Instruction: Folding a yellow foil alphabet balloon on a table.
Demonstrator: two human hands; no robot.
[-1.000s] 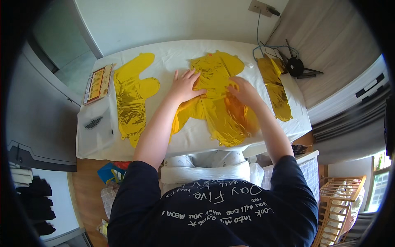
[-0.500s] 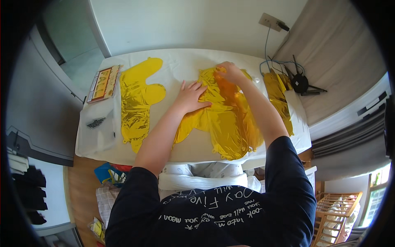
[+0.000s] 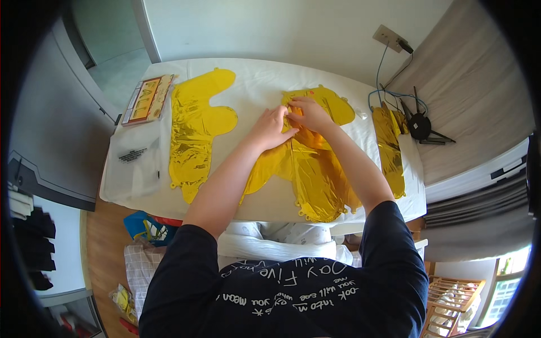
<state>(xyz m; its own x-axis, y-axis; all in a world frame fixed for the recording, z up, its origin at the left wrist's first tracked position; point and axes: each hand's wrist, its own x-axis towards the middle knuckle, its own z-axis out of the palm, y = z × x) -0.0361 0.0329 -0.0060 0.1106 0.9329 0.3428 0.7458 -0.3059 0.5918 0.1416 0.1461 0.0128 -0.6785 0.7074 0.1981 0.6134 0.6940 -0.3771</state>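
A flat, uninflated gold foil balloon [image 3: 318, 186] with small edge tabs lies before me on the white-covered table, partly folded and creased. My left hand [image 3: 273, 129] is closed at its upper part, with thumb and fingers pinching the foil. Right beside it, my right hand [image 3: 309, 116] has its fingers bent round the same balloon; the fingertips of the two hands nearly meet. Part of the foil under my palms is hidden. A second flat gold foil balloon [image 3: 191, 141] rests to the left, and another gold foil piece [image 3: 389, 152] lies at the right edge.
A flat printed box [image 3: 147, 100] and a clear plastic bag [image 3: 132, 169] sit on the table's [image 3: 259, 73] left side. At the far right stands a black router [image 3: 420, 125] with antennas and blue cables running to a wall socket [image 3: 389, 38].
My left hand has gone from lying spread on the balloon to pinching it. My right hand has come nearer to it, and the balloon's upper right part now lies spread out. The view has shifted slightly.
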